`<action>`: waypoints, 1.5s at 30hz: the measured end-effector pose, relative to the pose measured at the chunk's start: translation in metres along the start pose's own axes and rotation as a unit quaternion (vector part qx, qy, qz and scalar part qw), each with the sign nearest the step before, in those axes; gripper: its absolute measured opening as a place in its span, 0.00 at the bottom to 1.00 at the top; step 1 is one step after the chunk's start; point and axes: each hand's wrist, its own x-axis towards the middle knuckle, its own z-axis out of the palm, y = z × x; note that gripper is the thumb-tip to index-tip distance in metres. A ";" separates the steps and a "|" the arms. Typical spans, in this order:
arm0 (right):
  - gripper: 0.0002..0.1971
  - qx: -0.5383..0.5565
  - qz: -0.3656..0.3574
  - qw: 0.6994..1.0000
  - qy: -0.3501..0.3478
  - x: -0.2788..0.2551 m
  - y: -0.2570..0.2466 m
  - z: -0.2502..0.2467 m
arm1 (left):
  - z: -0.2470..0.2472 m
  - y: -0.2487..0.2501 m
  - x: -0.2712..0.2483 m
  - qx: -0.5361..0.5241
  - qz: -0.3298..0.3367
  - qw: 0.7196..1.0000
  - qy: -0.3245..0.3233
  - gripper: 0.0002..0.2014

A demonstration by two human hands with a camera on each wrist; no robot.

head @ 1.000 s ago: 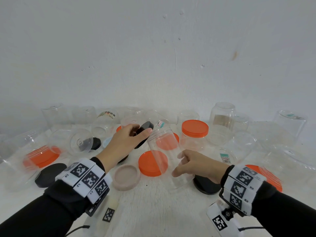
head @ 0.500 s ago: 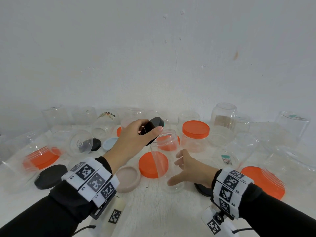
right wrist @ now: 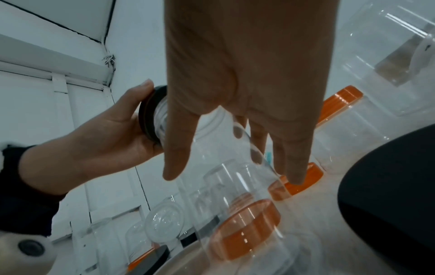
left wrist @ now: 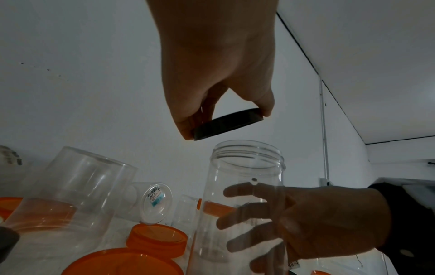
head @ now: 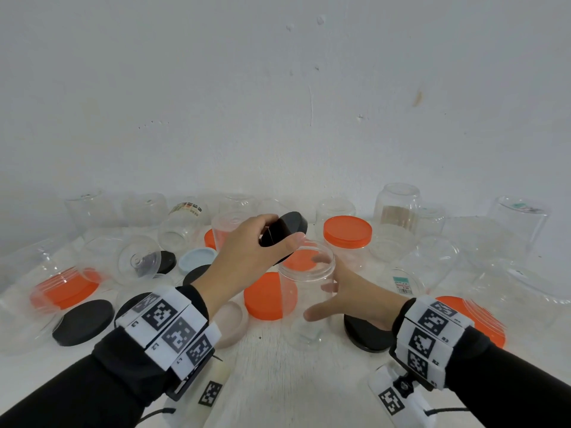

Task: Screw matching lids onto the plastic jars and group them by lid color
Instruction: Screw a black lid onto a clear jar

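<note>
A clear lidless jar [head: 306,273] stands upright at the middle of the white table [head: 293,381]. My left hand [head: 278,233] grips a black lid [head: 292,225], tilted, just above and left of the jar's open mouth. The left wrist view shows the black lid [left wrist: 228,123] clear of the jar's threaded rim [left wrist: 247,160]. My right hand [head: 318,291] lies against the jar's right side with spread, straight fingers behind it and the thumb in front. In the right wrist view the fingers [right wrist: 294,158] lie along the jar [right wrist: 235,186].
Close round the jar lie a loose orange lid [head: 265,296], a beige lid [head: 231,322], a pale blue lid [head: 197,259] and black lids [head: 367,335] [head: 83,321]. An orange-lidded jar [head: 347,239] stands behind. Several clear jars crowd the back and both sides.
My left hand has carried the black lid up and to the right, over the jar's mouth. My right hand has loosened its grip and spread its fingers, and the tilted jar now stands upright.
</note>
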 end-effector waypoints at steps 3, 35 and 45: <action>0.49 -0.002 -0.010 1.000 0.016 0.001 0.000 0.001 | 0.003 0.006 0.000 0.010 0.011 1.000 -0.007 0.21; 0.53 -0.044 -0.038 0.998 0.000 0.001 0.001 0.003 | 0.018 0.002 0.007 0.190 0.029 0.971 -0.145 0.45; 0.55 -0.108 -0.046 0.993 -0.002 -0.013 -0.044 -0.035 | 0.007 -0.037 -0.021 -0.043 -0.126 0.975 -0.179 0.48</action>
